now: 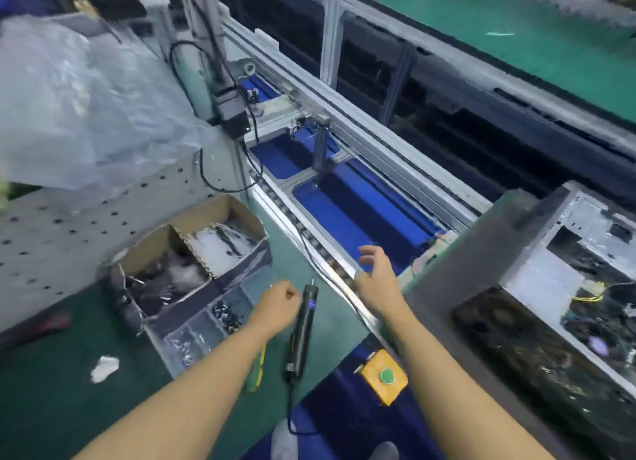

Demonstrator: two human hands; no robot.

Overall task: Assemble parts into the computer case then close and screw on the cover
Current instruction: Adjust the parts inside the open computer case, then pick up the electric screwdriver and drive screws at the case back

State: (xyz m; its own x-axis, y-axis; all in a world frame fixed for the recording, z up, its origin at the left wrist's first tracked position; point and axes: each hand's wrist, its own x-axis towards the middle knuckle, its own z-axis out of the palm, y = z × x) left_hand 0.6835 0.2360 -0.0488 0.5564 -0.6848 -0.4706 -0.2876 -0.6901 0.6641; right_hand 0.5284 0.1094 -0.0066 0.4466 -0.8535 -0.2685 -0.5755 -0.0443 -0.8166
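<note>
My left hand is curled into a loose fist just beside the tip of the black electric screwdriver, which lies on the green mat. Whether anything is pinched inside those fingers, I can't tell. My right hand is stretched forward, fingers spread and relaxed, holding nothing. It hovers over the conveyor's near rail, just left of the open computer case. The case sits on the line at my right, cables showing inside. By my left wrist there's a clear compartment tray of screws, and beyond it a divided cardboard box. A yellow box with a green button sits beside my right forearm. Blue pallets run up the conveyor, and plastic bags pile up at left.
</note>
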